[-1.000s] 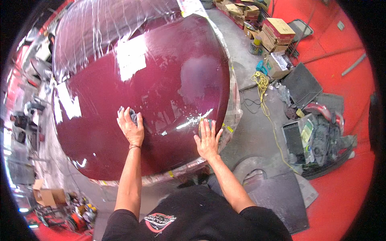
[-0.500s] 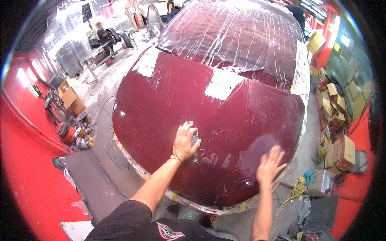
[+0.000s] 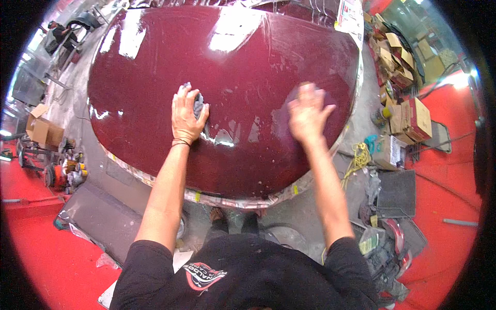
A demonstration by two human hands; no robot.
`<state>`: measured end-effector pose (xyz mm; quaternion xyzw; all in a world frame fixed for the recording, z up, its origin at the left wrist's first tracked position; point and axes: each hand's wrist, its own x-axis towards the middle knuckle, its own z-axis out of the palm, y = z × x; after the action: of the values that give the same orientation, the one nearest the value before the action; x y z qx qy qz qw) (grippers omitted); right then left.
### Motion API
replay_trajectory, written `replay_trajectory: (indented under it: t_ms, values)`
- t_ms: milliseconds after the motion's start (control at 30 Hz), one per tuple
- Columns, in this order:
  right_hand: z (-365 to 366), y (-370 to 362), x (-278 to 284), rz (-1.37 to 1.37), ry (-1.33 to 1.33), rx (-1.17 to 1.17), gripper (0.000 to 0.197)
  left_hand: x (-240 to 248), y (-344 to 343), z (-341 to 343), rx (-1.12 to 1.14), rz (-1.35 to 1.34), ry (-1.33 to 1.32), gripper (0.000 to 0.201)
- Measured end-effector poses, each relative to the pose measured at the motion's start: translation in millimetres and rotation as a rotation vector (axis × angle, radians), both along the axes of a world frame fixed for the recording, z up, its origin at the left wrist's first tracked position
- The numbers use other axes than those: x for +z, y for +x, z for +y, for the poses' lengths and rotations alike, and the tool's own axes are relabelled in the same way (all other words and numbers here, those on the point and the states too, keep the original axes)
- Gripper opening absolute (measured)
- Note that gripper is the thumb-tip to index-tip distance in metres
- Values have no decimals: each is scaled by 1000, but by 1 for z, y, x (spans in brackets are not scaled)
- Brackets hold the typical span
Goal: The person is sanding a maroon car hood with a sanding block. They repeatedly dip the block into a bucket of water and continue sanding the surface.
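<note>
Head view: a dark red car hood (image 3: 243,165) spreads out in front of the person, its curved front edge nearest the body. The left hand (image 3: 186,116) rests on the hood left of its middle, with a crumpled gray rag (image 3: 198,106) held between the thumb and the fingers. A thin dark band (image 3: 181,141) circles that wrist. The right hand (image 3: 309,114) is over the hood near its right edge, beside a dull purplish patch (image 3: 285,114). Its fingers look fairly wide but are blurred; something brownish shows at their tips, and I cannot tell whether they hold it. Wet streaks and drops mark the surface between the hands, and white reflections lie toward the rear edge. Paper (image 3: 237,202) with bits of yellow tape (image 3: 197,196) runs along the front edge, and a printed sheet (image 3: 350,16) covers the rear right corner. On the floor past the right edge are a red and brown box (image 3: 416,119) and a yellow cord (image 3: 360,155). Past the left edge stands an open cardboard box (image 3: 45,130).
</note>
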<state>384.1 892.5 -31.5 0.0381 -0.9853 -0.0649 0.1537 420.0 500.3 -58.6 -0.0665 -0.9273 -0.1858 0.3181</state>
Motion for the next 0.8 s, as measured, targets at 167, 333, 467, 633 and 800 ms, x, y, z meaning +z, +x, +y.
replay_trajectory:
  t_ms: [167,333,467,633,800]
  values:
    - [-98,137,-53,-189,-182,617,74,4,5,-9,-7,8,13,57]
    - [20,-44,28,-115,-67,-17,72,9,5,-1,-34,26,46,57]
    - [3,-23,1,2,-43,-73,72,6,3,-3,-41,39,55,55]
    - [-83,239,-83,-219,-172,202,79,-1,0,-4,39,32,72,53]
    - [-39,158,-51,-127,-104,157,76,-14,10,24,331,2,162,55]
